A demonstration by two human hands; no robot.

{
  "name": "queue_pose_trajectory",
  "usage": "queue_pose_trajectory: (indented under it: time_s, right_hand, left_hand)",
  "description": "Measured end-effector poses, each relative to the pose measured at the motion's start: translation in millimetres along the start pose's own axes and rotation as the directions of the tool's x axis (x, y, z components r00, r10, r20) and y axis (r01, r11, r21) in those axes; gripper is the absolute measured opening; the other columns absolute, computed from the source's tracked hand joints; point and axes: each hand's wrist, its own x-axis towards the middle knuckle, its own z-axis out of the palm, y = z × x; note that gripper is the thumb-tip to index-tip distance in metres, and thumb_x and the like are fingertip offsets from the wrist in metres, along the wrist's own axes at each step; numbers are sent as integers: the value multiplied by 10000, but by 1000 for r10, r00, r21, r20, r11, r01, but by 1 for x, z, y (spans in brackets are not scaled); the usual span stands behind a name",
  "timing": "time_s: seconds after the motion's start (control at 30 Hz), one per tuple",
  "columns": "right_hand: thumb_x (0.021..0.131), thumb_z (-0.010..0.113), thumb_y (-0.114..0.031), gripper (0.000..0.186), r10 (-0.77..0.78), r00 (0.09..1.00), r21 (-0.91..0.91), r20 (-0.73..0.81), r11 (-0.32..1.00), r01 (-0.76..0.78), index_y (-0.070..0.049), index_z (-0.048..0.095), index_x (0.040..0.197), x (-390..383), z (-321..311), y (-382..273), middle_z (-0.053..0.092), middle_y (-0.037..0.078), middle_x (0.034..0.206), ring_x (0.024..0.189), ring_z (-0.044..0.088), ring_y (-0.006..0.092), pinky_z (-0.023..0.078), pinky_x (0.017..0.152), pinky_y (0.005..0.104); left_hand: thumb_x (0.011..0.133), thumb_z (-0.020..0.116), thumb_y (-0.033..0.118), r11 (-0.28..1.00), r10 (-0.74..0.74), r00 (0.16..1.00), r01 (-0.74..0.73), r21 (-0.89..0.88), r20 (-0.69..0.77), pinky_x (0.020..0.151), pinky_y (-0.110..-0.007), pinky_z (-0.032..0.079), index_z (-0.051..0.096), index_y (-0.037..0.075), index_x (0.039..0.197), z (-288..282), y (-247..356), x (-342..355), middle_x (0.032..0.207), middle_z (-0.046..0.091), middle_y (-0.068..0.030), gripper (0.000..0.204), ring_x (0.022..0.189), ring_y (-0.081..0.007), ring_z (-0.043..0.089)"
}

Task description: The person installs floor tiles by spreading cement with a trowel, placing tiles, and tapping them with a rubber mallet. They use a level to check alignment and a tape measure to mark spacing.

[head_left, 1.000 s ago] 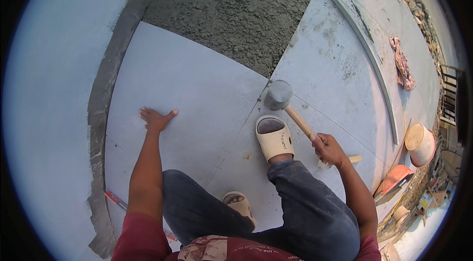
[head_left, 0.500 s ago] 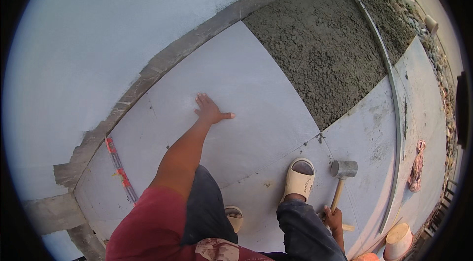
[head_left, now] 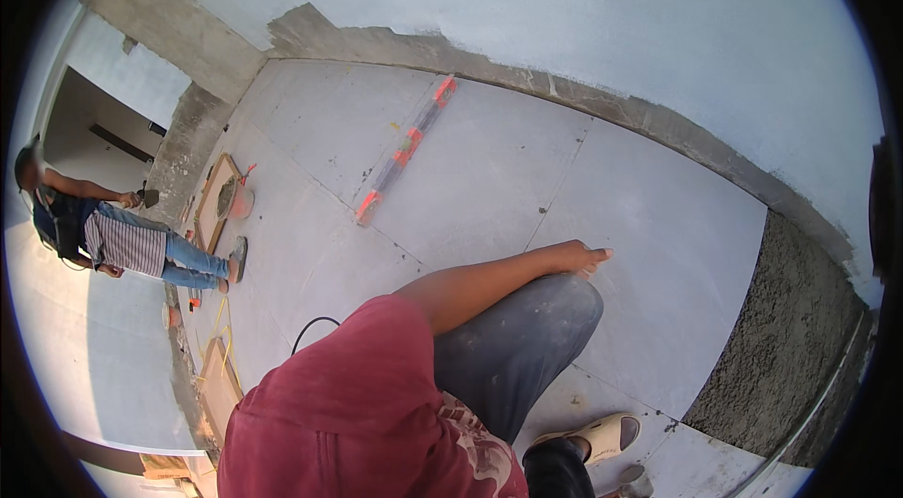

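The left hand (head_left: 580,258) is held just beyond the bent left knee, over the large grey tile (head_left: 673,253). Its fingers are seen bent with the thumb stretched out to the right; whether it is closed, or rested on the tile, cannot be told. The right hand is not shown, so its state cannot be told either. The mallet (head_left: 635,479) is partly seen at the lower edge, its grey head placed near the light sandal (head_left: 611,437).

The tile is bordered on its right by a bed of rough wet mortar (head_left: 767,338), and its far edge is set along the foot of the pale blue wall (head_left: 602,9), where a strip of bare grey is left unpainted. A red and dark spirit level (head_left: 406,150) is laid slantwise on the tiled floor to the left. Farther left, a bucket (head_left: 242,204) is set down beside a wooden frame (head_left: 209,216), and a co-worker (head_left: 127,225) is seen standing, a small dark tool (head_left: 150,198) held in one hand.
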Motion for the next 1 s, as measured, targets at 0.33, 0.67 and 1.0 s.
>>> queue_pose_trajectory:
  time_s: [0.33, 0.67, 1.0]
  right_hand:
    - [734, 771, -439, 531, -474, 880, -20, 25, 880, 474, -8, 660, 1023, 51, -16, -22, 681, 155, 882, 770, 670, 339, 555, 690, 453]
    - [854, 721, -226, 450, 207, 962, 497, 177, 825, -269, -5, 588, 1222, 38, -220, 18, 674, 119, 1050, 874, 661, 234, 545, 770, 346]
    - [759, 820, -261, 773, 728, 620, 955, 293, -190, -228, -3, 424, 1371, -89, -134, -46, 590, 128, 1084, 994, 593, 227, 489, 888, 366]
  left_hand:
    - [825, 653, 599, 900, 228, 938, -101, 425, -260, 1051, -397, 433, 509, -127, 1321, -28, 17, -33, 1338, 534, -317, 891, 1258, -388, 535]
    - [755, 784, 522, 445, 115, 992, -101, 890, 55, 1079, -506, 408, 258, 24, 1518, 78, 106, 53, 1596, 176, -237, 1052, 1424, -405, 306]
    - [609, 857, 607, 140, 120, 992, 11, 990, -28, 1122, -613, 303, -15, 107, 1573, 126, 90, 137, 1606, -33, -272, 1393, 1458, -515, 82]
